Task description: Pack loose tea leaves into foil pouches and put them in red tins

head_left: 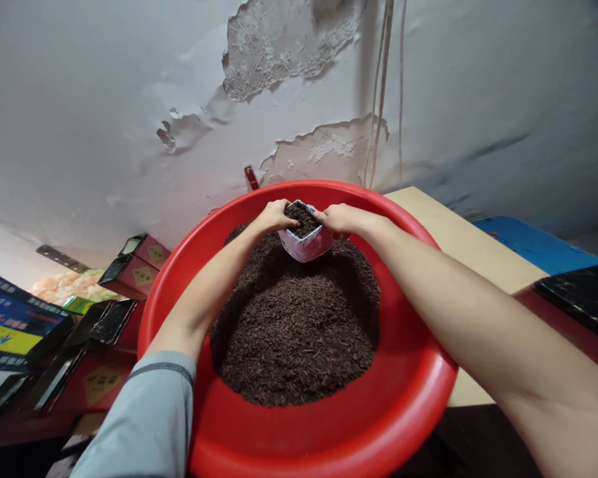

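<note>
A small open-topped bag point(305, 247), whitish and pinkish with a foil-like lining, is full of dark brown shredded loose leaf that resembles tea. My left hand point(275, 216) grips its left rim, the thumb over the edge at the contents. On the opposite side my right hand point(339, 219) is closed on the rim, thumb on top. Both hands hold the bag over the far part of a large red basin point(299, 431). Below lies a broad heap of the same dark loose material point(299, 332). The bag's underside is hidden.
Dark red boxes point(142, 265) with gold labels are stacked at the left, beside a dark blue printed package point(14, 325). A pale board point(471, 239) and a blue object point(538, 242) lie right of the basin. Behind stands a wall point(179, 172) with peeling plaster.
</note>
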A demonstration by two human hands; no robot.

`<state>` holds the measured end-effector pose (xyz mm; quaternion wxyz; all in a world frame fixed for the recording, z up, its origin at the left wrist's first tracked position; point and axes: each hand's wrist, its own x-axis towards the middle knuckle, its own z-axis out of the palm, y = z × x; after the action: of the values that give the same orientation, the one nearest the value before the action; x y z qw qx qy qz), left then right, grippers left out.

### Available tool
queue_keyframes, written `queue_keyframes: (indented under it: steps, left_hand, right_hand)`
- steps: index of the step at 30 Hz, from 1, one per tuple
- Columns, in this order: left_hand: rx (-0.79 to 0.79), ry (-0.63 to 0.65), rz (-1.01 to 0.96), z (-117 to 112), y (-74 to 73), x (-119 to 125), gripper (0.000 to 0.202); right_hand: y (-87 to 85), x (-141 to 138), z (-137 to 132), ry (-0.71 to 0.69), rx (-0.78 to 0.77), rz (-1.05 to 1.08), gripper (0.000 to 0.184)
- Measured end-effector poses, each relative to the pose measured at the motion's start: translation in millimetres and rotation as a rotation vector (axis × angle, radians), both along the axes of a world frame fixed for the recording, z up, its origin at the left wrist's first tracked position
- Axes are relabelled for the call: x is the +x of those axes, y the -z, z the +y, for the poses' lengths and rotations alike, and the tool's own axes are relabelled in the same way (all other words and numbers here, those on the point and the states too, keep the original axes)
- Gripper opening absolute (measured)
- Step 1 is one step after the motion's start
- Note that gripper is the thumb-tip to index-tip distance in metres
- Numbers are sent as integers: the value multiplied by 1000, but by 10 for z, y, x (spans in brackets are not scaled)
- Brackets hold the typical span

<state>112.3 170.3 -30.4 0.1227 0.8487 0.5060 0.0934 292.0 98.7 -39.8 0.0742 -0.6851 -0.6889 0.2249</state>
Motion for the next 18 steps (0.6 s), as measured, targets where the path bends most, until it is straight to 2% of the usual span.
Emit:
queue_keyframes:
  steps: [2, 3, 6, 8, 10, 13, 18]
  left_hand:
    - [50, -34, -4, 40, -16, 28, 41]
    - [25, -26, -15, 61, -44, 28, 36]
    - [-234, 13, -120, 132, -144, -10, 27]
    - [-351, -35, -210, 188, -166, -28, 21]
    - [-270, -124, -228, 245, -137, -8, 15]
    - [-81, -186, -156, 313, -75, 73, 21]
    - [-91, -152, -103, 318, -85, 146, 23]
  right_hand:
    - [7, 6, 4, 7, 5, -6, 69]
    - [6, 7, 3, 9, 2, -6, 68]
    - [-4, -7, 0, 12, -18, 1, 66]
    - [-1, -20, 6, 18, -26, 3, 66]
    - [20, -26, 21, 31, -22, 2, 68]
    - [60, -16, 42, 61, 20, 4, 72]
    - [63, -12, 26, 29, 23, 29, 71]
